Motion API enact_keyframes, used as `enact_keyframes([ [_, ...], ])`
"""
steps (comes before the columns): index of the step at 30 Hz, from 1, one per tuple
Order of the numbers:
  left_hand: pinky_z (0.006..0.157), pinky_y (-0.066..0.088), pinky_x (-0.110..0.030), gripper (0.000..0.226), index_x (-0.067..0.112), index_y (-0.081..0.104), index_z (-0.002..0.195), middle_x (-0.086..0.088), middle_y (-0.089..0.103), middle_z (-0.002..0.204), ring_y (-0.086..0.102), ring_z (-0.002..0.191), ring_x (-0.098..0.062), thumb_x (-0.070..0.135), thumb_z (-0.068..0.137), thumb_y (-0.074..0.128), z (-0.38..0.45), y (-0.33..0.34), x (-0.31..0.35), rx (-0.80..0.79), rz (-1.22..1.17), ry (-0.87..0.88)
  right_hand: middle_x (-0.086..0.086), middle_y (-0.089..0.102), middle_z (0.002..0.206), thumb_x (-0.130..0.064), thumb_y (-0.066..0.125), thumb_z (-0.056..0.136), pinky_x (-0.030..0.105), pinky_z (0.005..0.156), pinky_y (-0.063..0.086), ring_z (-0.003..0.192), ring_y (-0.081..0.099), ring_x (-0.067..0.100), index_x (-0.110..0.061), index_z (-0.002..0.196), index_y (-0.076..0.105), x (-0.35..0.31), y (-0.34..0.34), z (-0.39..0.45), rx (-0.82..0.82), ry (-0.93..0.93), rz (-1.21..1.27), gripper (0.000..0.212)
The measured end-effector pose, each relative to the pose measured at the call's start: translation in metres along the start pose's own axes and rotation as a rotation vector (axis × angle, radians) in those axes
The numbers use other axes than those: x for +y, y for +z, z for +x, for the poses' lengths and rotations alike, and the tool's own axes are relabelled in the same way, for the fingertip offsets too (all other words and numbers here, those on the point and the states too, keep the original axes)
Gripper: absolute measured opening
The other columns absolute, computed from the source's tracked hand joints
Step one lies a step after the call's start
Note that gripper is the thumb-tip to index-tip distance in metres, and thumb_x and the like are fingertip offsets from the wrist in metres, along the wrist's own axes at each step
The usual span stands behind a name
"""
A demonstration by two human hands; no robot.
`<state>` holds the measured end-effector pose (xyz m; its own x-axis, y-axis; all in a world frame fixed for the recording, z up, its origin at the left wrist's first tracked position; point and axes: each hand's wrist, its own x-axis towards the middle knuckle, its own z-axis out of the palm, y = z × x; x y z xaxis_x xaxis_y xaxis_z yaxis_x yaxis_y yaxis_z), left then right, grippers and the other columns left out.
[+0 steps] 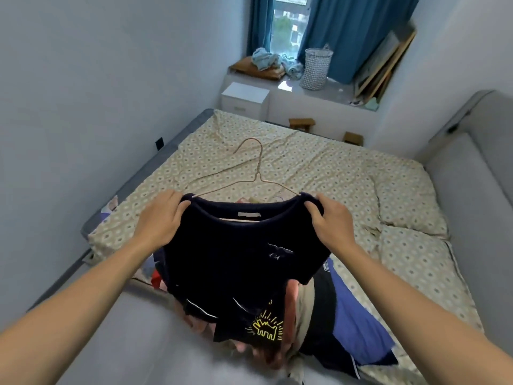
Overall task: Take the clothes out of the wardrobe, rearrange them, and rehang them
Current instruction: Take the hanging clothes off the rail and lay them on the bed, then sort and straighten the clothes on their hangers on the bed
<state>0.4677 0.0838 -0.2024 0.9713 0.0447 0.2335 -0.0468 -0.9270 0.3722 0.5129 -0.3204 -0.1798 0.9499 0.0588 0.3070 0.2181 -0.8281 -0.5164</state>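
Both hands up over the bed (305,168). Left hand (159,218) and right hand (331,220) each pinch a shoulder of a dark navy top (236,254), held spread. Wire hanger (256,173) sits in the neck opening, hook pointing away. Pile of clothes (347,315) on the bed underneath. Laundry basket (316,69) on the window ledge.

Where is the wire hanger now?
In the head view, centre: the wire hanger sits inside the dark shirt, its hook above the bed.
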Motion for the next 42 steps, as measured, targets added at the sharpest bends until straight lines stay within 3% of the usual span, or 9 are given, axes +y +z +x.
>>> enact_keyframes([
  [4,0.072,0.042,-0.047,0.028,0.017,0.047,0.091,-0.002,0.052,0.089,0.051,0.083,-0.027,0.037,0.109,0.038,-0.002,-0.012,0.013,0.050,-0.117,0.082,-0.003,0.052,0.065,-0.039,0.056,0.103,0.039,0.060,0.033,0.066,0.056,0.031,-0.019,0.078,0.047,-0.005,-0.022,-0.031,0.082,0.060,-0.045,0.033],
  [8,0.070,0.041,-0.044,0.023,0.020,0.044,0.091,0.002,0.049,0.090,0.046,0.083,-0.022,0.034,0.109,0.041,-0.006,-0.027,0.038,0.066,-0.155,0.154,0.005,0.062,0.071,-0.050,0.046,0.099,0.046,0.062,0.046,0.069,0.060,0.034,-0.015,0.083,0.053,-0.006,-0.052,-0.062,0.150,0.090,-0.079,0.039],
  [13,0.067,0.038,-0.040,0.019,0.024,0.042,0.091,0.004,0.050,0.090,0.046,0.080,-0.020,0.030,0.109,0.045,-0.034,-0.044,0.063,0.088,-0.138,0.203,0.008,0.065,0.074,-0.044,0.053,0.102,0.045,0.062,0.045,0.072,0.062,0.037,-0.015,0.085,0.055,-0.004,-0.080,-0.096,0.203,0.062,-0.118,0.033],
  [22,0.059,0.039,-0.040,0.024,0.028,0.038,0.087,0.005,0.050,0.080,0.050,0.071,-0.024,0.030,0.108,0.049,-0.151,-0.061,0.088,0.094,-0.079,0.192,0.010,0.065,0.073,-0.051,0.048,0.096,0.045,0.060,0.048,0.069,0.062,0.039,-0.015,0.084,0.056,-0.003,-0.113,-0.179,0.183,-0.009,-0.146,0.039],
  [27,0.060,0.042,-0.042,0.024,0.028,0.040,0.086,0.004,0.054,0.080,0.052,0.072,-0.025,0.045,0.104,0.038,-0.192,-0.066,0.096,0.095,-0.072,0.194,0.010,0.066,0.072,-0.046,0.056,0.098,0.044,0.059,0.047,0.070,0.064,0.038,-0.016,0.084,0.055,0.003,-0.124,-0.216,0.160,-0.031,-0.142,0.033],
  [31,0.062,0.046,-0.045,0.028,0.025,0.046,0.089,0.002,0.059,0.084,0.057,0.075,-0.028,0.047,0.103,0.037,-0.203,-0.062,0.103,0.097,-0.056,0.194,0.010,0.067,0.077,-0.048,0.052,0.098,0.045,0.061,0.048,0.074,0.064,0.038,-0.015,0.085,0.056,0.009,-0.126,-0.231,0.150,-0.002,-0.131,0.036],
  [36,0.061,0.044,-0.042,0.022,0.027,0.043,0.087,0.003,0.056,0.083,0.058,0.077,-0.030,0.034,0.107,0.049,-0.195,-0.041,0.107,0.077,-0.041,0.141,0.013,0.070,0.079,-0.040,0.061,0.101,0.044,0.066,0.044,0.077,0.066,0.039,-0.013,0.086,0.060,0.025,-0.112,-0.231,0.123,0.048,-0.133,0.031],
  [39,0.061,0.044,-0.041,0.021,0.028,0.044,0.088,0.008,0.053,0.084,0.056,0.078,-0.024,0.033,0.107,0.050,-0.183,-0.020,0.102,0.066,-0.038,0.125,0.011,0.069,0.077,-0.046,0.054,0.101,0.048,0.072,0.047,0.075,0.065,0.038,-0.016,0.084,0.057,0.037,-0.092,-0.222,0.078,0.077,-0.130,0.035],
  [42,0.062,0.046,-0.041,0.018,0.025,0.049,0.092,0.008,0.054,0.091,0.054,0.082,-0.020,0.035,0.107,0.049,-0.162,0.008,0.088,0.045,-0.034,0.104,0.009,0.065,0.072,-0.050,0.049,0.098,0.044,0.060,0.045,0.070,0.063,0.037,-0.019,0.080,0.051,0.051,-0.064,-0.203,0.049,0.089,-0.111,0.037],
])
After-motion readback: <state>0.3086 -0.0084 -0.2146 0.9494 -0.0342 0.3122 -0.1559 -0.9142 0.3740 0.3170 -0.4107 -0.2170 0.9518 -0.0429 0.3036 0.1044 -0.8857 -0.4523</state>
